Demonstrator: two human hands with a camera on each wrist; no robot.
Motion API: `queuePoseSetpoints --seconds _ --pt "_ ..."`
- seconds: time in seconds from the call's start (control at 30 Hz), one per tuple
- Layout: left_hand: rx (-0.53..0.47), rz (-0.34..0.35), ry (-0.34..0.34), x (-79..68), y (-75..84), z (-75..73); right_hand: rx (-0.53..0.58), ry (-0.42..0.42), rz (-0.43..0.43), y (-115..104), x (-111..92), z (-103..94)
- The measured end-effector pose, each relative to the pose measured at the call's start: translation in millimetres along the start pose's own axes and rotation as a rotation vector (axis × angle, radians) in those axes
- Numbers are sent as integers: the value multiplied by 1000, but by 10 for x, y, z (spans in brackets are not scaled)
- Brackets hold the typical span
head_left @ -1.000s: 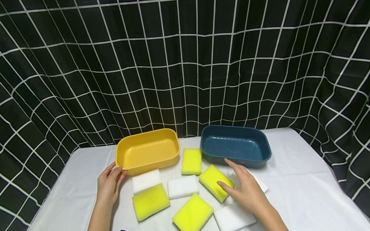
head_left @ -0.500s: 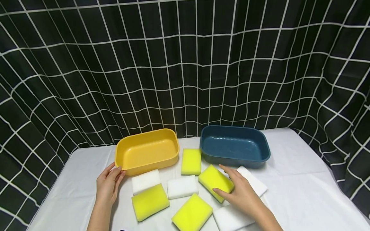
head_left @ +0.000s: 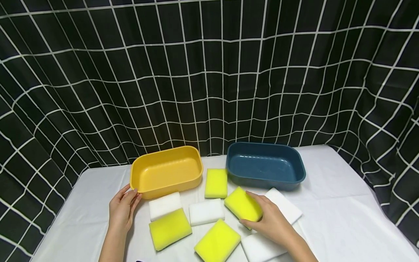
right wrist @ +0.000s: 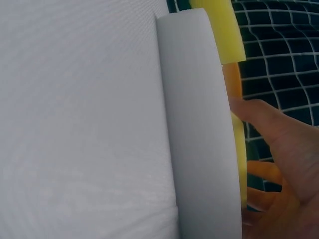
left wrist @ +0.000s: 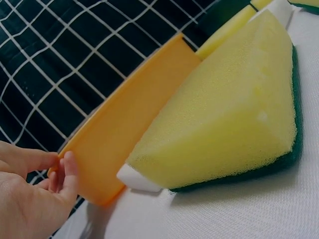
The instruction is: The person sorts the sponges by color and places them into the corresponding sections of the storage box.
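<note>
My left hand [head_left: 122, 210] pinches the near left corner of a yellow plastic bin [head_left: 173, 188], thumb and fingers at its rim in the left wrist view. A yellow sponge [head_left: 241, 203] lies tilted in front of the blue bin [head_left: 265, 182]. Around that sponge my right hand [head_left: 270, 220] has its thumb on the near side and its fingers over the far edge. The palm covers part of it. Under and beside this hand are two white sponges [head_left: 284, 205], one of them large in the right wrist view.
More yellow sponges [head_left: 217, 240] and white sponges [head_left: 207, 212] are spread over the white cloth [head_left: 343, 218] between the hands. The near left yellow sponge [left wrist: 219, 109] shows a green scouring underside. Behind the bins hangs a black curtain [head_left: 209, 83] with a white grid.
My right hand has moved left and down onto the tilted yellow sponge, its thumb and fingers closing around it. The left hand stays at the yellow bin's corner.
</note>
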State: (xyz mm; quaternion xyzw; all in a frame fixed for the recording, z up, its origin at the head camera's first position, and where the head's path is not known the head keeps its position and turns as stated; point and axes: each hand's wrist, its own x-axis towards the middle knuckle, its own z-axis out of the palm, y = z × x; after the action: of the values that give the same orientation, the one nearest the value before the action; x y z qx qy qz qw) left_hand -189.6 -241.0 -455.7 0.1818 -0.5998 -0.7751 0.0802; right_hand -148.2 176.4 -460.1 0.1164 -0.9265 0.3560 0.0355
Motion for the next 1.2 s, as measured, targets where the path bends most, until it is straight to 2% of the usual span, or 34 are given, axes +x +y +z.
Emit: queuePoseSetpoints --seconds 0.23,0.7,1.2 --pt "-2 -1 4 7 -10 -3 -20 -15 21 -8 -1 0" --pt "-4 0 11 7 -3 -3 -33 40 -40 -63 -8 -86" --pt "54 4 19 9 22 -1 -27 60 -79 -169 8 -145"
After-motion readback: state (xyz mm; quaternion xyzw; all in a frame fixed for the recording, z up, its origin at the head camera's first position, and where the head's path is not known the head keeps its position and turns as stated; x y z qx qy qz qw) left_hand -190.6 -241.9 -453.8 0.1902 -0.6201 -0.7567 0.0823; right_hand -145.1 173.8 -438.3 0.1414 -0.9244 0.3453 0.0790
